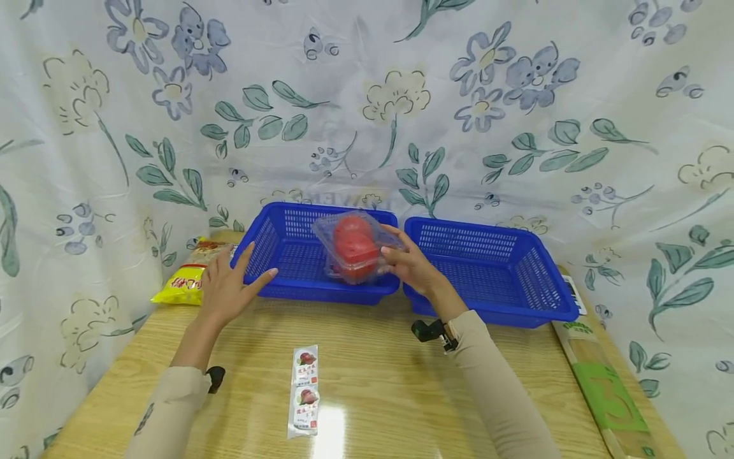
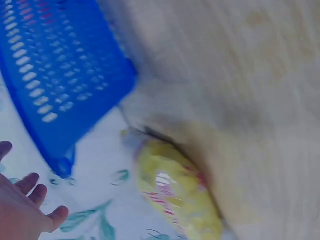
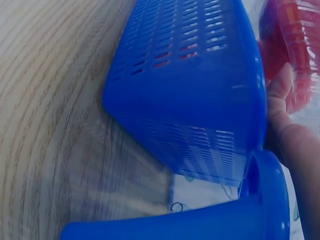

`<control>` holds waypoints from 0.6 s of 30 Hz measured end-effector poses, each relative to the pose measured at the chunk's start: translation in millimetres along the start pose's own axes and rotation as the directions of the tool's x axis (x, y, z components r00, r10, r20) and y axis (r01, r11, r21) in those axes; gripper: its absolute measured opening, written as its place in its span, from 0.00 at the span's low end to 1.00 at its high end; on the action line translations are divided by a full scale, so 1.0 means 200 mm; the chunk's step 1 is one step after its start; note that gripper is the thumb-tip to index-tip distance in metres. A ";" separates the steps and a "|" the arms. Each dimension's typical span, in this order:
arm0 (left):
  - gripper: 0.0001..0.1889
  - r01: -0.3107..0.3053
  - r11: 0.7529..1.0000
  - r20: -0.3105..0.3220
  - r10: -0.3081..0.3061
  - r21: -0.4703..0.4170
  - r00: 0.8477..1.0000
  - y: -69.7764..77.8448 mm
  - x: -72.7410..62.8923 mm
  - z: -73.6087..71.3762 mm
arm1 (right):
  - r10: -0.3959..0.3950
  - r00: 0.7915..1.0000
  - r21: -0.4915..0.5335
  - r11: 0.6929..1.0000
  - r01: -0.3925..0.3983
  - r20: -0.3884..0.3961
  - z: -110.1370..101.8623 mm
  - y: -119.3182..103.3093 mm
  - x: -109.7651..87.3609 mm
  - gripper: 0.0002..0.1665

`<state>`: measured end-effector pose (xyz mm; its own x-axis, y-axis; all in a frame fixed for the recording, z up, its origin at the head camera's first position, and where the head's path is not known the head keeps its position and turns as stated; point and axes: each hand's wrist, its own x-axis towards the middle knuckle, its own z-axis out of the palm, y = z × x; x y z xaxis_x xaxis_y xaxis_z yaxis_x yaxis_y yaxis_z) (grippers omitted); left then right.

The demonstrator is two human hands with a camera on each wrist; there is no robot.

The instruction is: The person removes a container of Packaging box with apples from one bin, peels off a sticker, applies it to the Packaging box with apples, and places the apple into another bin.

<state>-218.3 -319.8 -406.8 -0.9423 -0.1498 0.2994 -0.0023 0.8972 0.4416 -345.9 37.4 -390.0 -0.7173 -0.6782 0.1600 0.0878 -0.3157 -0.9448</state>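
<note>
A clear plastic clamshell box (image 1: 353, 247) with red round fruit inside is held by my right hand (image 1: 414, 264), thumb and fingers on its right edge. It is over the right half of the left blue basket (image 1: 321, 291); whether it touches the basket floor cannot be told. In the right wrist view, the box (image 3: 302, 55) shows above the basket rim, with the thumb on its side. My left hand (image 1: 226, 287) is spread at the left basket's left end, fingers extended and nothing in them. The left wrist view shows its fingers apart beside the basket (image 2: 65, 65).
A second blue basket (image 1: 487, 280) stands to the right. The yellow printed bag (image 1: 183, 280) lies left of the left basket. A strip of fruit-printed labels (image 1: 304, 392) lies on the wooden table (image 1: 373, 370). Along the right edge is a long green-and-brown package (image 1: 610, 395). A floral curtain hangs behind.
</note>
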 end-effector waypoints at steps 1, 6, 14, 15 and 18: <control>0.45 -0.022 1.000 -0.008 0.021 -0.020 1.000 0.02 0.00 -0.01 | -0.004 1.000 0.011 1.000 0.003 0.019 0.00 0.00 -0.01 0.37; 0.39 -0.100 0.986 -0.015 0.099 -0.136 0.995 0.14 0.02 -0.04 | -0.010 0.992 0.068 0.998 0.001 0.124 -0.04 -0.01 -0.05 0.36; 0.38 -0.052 0.890 0.158 0.138 -0.453 0.978 0.36 0.01 -0.02 | -0.009 0.960 0.109 0.994 -0.023 0.280 -0.12 0.00 -0.12 0.38; 0.39 -0.044 0.880 0.177 0.143 -0.474 0.974 0.37 0.02 -0.02 | -0.011 0.954 0.111 0.994 -0.023 0.300 -0.13 0.00 -0.13 0.39; 0.40 -0.010 0.857 0.258 0.166 -0.515 0.952 0.42 0.01 -0.03 | -0.015 0.936 0.128 0.991 -0.032 0.351 -0.14 0.00 -0.16 0.39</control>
<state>-218.7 -248.1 -364.4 -0.9835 0.1140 0.1402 0.1802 0.5564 0.8111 -343.6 78.0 -402.8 -0.4306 -0.8629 0.2645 0.1987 -0.3765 -0.9049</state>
